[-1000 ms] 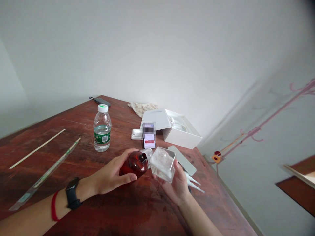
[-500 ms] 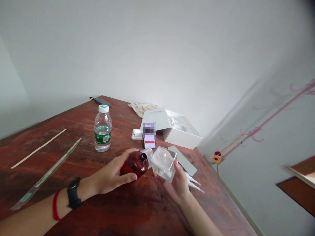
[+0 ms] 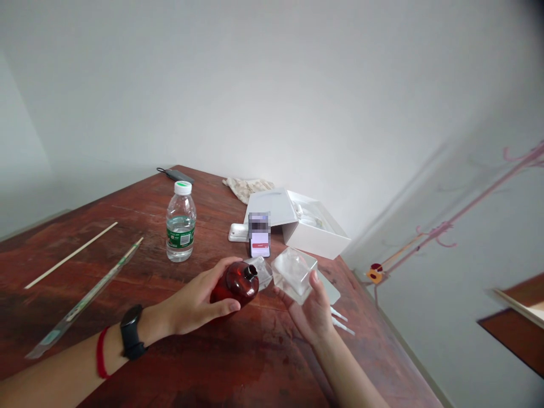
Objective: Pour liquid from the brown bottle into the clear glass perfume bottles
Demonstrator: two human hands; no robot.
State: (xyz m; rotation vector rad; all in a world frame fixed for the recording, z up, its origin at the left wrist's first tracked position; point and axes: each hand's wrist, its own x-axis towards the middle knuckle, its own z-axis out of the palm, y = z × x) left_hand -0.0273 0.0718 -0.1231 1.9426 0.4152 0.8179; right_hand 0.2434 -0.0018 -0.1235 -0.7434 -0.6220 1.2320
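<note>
My left hand (image 3: 199, 297) is wrapped round a dark red-brown bottle (image 3: 238, 286), whose uncapped neck tilts toward the right. In my right hand (image 3: 312, 314) is a clear square plastic box (image 3: 294, 273), held between thumb and fingers above the table. Behind the bottle's neck lies another clear plastic piece (image 3: 262, 272), partly covered by the bottle. A phone (image 3: 259, 241) with a lit screen stands beyond both hands. Just past my right hand are white pointed nozzles (image 3: 342, 324) and a pale flat panel (image 3: 329, 288), both partly hidden.
On the reddish wooden table (image 3: 140, 283) stands a water bottle (image 3: 181, 224) at left. Near it lie a thin stick (image 3: 72, 255) and wrapped chopsticks (image 3: 91, 297). An open white box (image 3: 317, 226), a white device (image 3: 238, 232), a cloth (image 3: 249, 188) and a dark pouch (image 3: 178, 175) lie farther back.
My right hand has moved the clear box right and slightly up, away from the bottle, uncovering more of the clear piece behind. My left hand keeps its hold; the view has shifted slightly.
</note>
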